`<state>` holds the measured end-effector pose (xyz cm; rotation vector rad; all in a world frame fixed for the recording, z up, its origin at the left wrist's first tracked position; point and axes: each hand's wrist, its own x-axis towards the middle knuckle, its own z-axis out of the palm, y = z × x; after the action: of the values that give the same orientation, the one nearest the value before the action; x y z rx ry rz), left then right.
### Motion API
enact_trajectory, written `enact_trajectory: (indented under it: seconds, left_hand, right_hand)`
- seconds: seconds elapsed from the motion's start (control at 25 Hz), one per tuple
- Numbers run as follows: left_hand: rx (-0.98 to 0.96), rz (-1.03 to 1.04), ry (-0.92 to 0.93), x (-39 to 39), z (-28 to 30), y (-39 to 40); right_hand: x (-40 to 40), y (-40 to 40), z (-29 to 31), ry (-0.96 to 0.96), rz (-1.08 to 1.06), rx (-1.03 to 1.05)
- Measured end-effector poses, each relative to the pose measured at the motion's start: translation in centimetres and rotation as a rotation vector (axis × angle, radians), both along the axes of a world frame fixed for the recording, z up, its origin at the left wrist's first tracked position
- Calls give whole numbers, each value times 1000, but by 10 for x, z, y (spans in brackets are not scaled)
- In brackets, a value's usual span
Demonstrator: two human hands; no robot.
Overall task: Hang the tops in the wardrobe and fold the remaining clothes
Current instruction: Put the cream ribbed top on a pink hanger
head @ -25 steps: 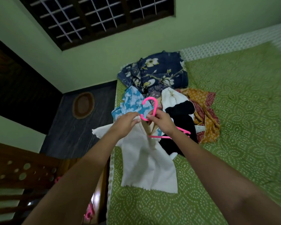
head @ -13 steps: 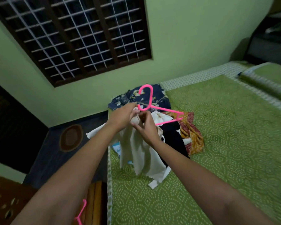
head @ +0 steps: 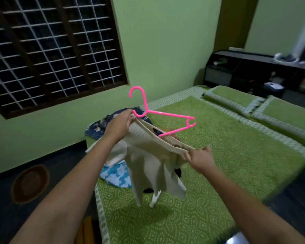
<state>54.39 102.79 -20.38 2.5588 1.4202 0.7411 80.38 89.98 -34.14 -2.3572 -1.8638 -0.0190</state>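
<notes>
A cream top (head: 148, 155) hangs in the air above the green bed (head: 227, 147), stretched by its neckline between my two hands. My left hand (head: 119, 125) grips one end of the neckline together with the neck of a pink plastic hanger (head: 158, 113). The hanger's right arm sticks out free above the top; its other part goes into the neck opening. My right hand (head: 199, 157) pinches the other end of the neckline. Behind the top lies the pile of remaining clothes: a navy floral piece (head: 99, 127), a blue-and-white patterned piece (head: 116, 175) and a black piece (head: 178, 171), partly hidden.
A barred window (head: 51, 50) fills the left wall. Two green pillows (head: 253, 104) lie at the bed's head, with a dark shelf unit (head: 253, 73) behind. A round brown mat (head: 30, 182) lies on the dark floor left of the bed.
The top and hanger have been lifted off the bed. My right hand has moved right along the neckline, pulling it open, while my left hand stays at the hanger's neck. The view has tilted up.
</notes>
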Motion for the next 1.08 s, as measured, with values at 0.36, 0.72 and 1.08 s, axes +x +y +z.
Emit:
enact_trajectory:
  seconds: [0.36,0.72,1.08]
  left_hand:
    - [-67,-277,-10,62,-57,-44]
    - [-12,-588,-286,235,-9,-79]
    - [-6,-859,-279,457,31,-155]
  right_hand:
    - [78,-56,128,589,-508,23]
    - [183,-199,184,254,-492,321]
    - [335,-268,173,56,-421,375]
